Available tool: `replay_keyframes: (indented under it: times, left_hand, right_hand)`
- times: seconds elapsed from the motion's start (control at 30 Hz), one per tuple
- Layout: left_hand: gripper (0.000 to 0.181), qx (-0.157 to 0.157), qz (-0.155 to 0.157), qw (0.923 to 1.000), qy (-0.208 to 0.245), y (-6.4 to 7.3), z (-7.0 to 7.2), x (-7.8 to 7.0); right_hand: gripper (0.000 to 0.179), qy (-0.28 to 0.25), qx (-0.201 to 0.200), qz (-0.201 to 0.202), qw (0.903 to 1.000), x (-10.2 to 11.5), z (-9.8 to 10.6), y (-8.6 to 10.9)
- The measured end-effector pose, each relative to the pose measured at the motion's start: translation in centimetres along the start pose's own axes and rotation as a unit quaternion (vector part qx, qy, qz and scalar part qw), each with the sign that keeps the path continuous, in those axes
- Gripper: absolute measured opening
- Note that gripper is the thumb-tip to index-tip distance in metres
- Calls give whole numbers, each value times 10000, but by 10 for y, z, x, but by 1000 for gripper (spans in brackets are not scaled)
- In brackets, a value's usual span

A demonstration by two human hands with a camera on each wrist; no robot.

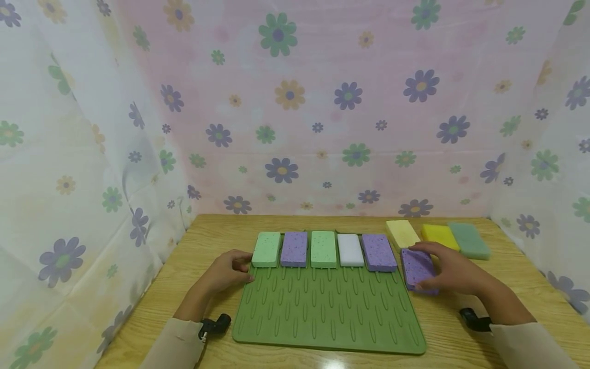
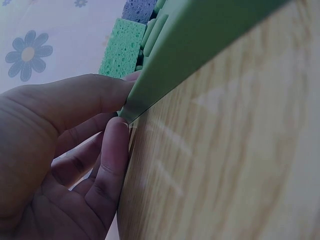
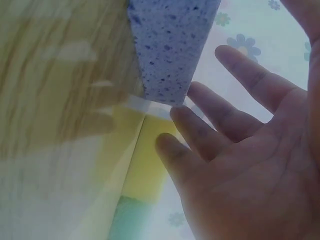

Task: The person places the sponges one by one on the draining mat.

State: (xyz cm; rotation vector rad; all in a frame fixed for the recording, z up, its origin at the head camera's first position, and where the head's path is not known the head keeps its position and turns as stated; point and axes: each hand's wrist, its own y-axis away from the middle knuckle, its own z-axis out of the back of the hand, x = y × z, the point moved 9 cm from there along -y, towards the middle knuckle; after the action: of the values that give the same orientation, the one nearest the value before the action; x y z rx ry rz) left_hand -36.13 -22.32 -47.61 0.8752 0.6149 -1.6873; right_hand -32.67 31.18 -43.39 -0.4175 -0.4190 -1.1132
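My left hand (image 1: 229,269) rests against the left edge of a green ribbed mat (image 1: 322,312), beside a light green sponge (image 1: 266,249). In the left wrist view its thumb (image 2: 116,150) and a finger touch the mat's edge; the other fingers bend loosely. My right hand (image 1: 454,269) holds a speckled purple sponge (image 1: 417,269) at the mat's right edge, fingers at the far end and thumb at the near end. The right wrist view shows fingertips (image 3: 177,112) right at the sponge's (image 3: 170,50) far end; the thumb tip is out of view there.
Along the mat's far edge stand another purple sponge (image 1: 294,249), a second green one (image 1: 323,249), a white one (image 1: 350,250) and a purple one (image 1: 379,252). Behind my right hand lie pale yellow (image 1: 402,234), bright yellow (image 1: 440,237) and grey-green (image 1: 469,240) sponges. Flowered cloth (image 1: 318,113) encloses the table.
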Motion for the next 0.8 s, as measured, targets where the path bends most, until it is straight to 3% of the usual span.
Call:
replay_keyframes:
  times: [0.47, 0.8]
  left_hand:
    - [66, 55, -112, 9999, 20, 0, 0, 0]
    - [65, 22, -46, 10000, -53, -1, -1, 3]
  right_hand:
    - [92, -561, 29, 106, 9984, 1, 1, 2]
    - [88, -280, -112, 158, 9994, 19, 9, 1]
